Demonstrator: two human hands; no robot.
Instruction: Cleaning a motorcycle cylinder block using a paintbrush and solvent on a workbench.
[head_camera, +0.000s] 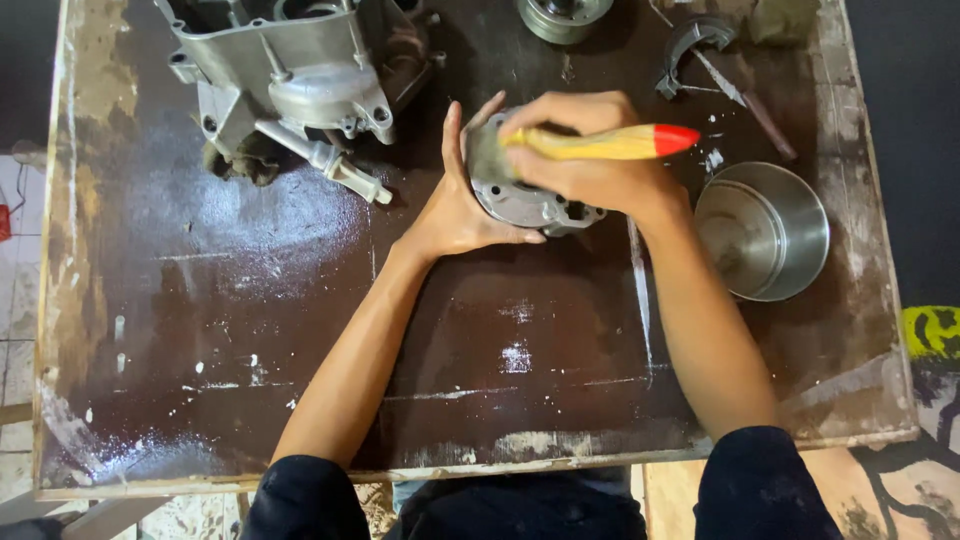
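Head view. The left hand (455, 205) lies against the left side of a small grey metal engine part (525, 200), palm pressed to it, fingers extended upward and loosely open, thumb running along the part's lower edge. The right hand (585, 150) is closed around a paintbrush (600, 142) with a pale wooden handle and a red tip; the handle points to the right, and the bristle end sits at the part's upper left, just beside the left hand's fingers. The part rests on the desk (250, 330), slightly above its centre, largely covered by the right hand. The desk surface is dark brown, worn, with white scuffs and flecks.

Other items on the desk: a large grey engine casing (290, 75) at upper left, well apart from the hands; a steel bowl (765, 230) just right of the right wrist; a round metal component (562, 15) at the top edge; a curved metal piece (690, 45) and a slim tool (745, 100) at upper right.
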